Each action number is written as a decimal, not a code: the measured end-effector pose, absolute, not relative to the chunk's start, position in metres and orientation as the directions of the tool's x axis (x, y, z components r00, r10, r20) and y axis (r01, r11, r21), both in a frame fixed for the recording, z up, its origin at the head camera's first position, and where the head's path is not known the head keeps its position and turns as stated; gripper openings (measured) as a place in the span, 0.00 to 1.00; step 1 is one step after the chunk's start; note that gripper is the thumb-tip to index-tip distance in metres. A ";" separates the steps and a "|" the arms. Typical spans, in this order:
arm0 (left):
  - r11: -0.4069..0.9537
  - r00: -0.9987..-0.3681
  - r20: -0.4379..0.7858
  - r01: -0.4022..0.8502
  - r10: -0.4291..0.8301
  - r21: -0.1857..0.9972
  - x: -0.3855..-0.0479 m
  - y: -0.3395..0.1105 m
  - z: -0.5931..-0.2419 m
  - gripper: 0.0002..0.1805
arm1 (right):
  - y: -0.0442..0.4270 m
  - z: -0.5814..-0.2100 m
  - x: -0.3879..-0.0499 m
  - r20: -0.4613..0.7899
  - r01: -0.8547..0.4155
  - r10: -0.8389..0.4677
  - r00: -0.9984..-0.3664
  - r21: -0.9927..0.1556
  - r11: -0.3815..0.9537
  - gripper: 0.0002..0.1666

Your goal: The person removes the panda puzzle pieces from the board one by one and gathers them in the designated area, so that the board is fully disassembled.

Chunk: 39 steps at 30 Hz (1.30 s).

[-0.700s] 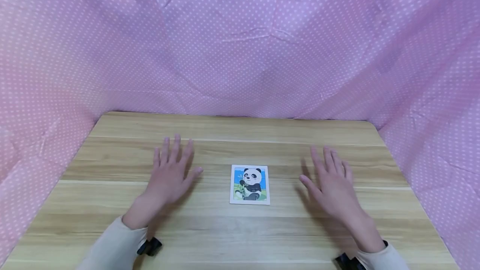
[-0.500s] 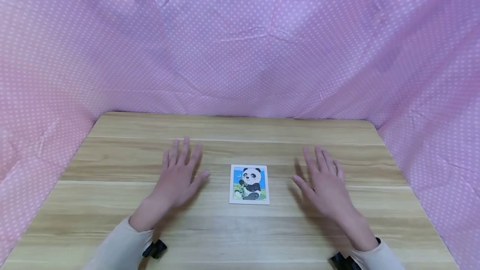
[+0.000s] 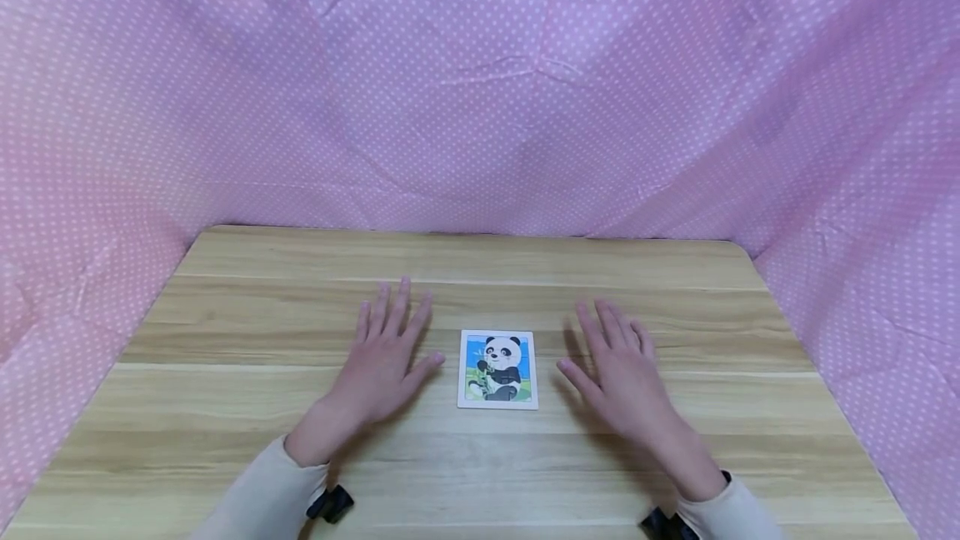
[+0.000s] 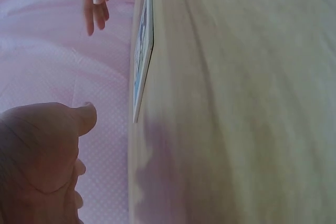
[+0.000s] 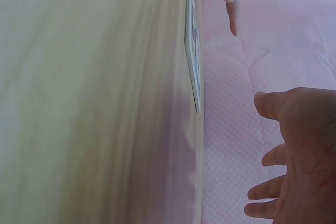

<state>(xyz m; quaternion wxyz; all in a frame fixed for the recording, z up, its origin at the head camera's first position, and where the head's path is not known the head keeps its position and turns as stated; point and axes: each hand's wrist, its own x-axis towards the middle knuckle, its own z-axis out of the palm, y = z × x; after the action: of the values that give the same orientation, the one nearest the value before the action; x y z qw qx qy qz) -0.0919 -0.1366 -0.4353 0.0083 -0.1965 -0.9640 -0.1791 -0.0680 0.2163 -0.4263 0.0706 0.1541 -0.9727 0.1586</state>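
A panda picture puzzle (image 3: 498, 369) in a white frame lies flat near the middle of the wooden table. To its left, my left hand (image 3: 384, 365) hovers over the tabletop with spread fingers, holding nothing. On the opposite side my right hand (image 3: 622, 377) is likewise raised, its fingers extended and thumb pointing toward the puzzle. Neither hand touches the frame. Both wrist views show the puzzle (image 4: 143, 51) edge-on and a gap between each palm and the table; the right palm (image 5: 310, 150) faces inward.
The light wooden table (image 3: 480, 473) fills the lower part of the head view. Pink polka-dot cloth (image 3: 480, 107) hangs behind it and along both sides. Each wrist carries a small black device, the left device (image 3: 330, 504) near its sleeve cuff.
Both hands have moved inward, the left one to the right and the right one to the left, so each is closer to the puzzle. The puzzle has stayed in place.
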 end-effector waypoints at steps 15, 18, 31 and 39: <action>0.785 -0.893 0.064 0.425 0.446 0.451 -0.092 -0.122 -0.449 0.54 | 0.197 -0.433 -0.070 0.217 -0.361 -0.302 -0.928 -0.333 0.871 0.49; 0.771 -0.886 0.040 0.424 0.462 0.476 -0.093 -0.120 -0.452 0.57 | 0.194 -0.435 -0.071 0.230 -0.370 -0.304 -0.924 -0.347 0.862 0.48; 0.721 -0.876 0.022 0.410 0.482 0.559 -0.094 -0.109 -0.469 0.62 | 0.181 -0.441 -0.076 0.242 -0.381 -0.300 -0.923 -0.446 0.810 0.45; 0.709 -0.873 0.033 0.417 0.487 0.569 -0.092 -0.107 -0.472 0.61 | 0.176 -0.452 -0.078 0.226 -0.382 -0.309 -0.924 -0.517 0.766 0.44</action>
<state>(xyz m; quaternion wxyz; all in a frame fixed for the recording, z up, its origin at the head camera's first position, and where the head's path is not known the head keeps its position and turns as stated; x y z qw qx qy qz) -0.0916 -0.1073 -0.4721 -0.0596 -0.2449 -0.9225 -0.2925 -0.0777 0.1757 -0.4525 0.0637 0.1844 -0.9374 0.2885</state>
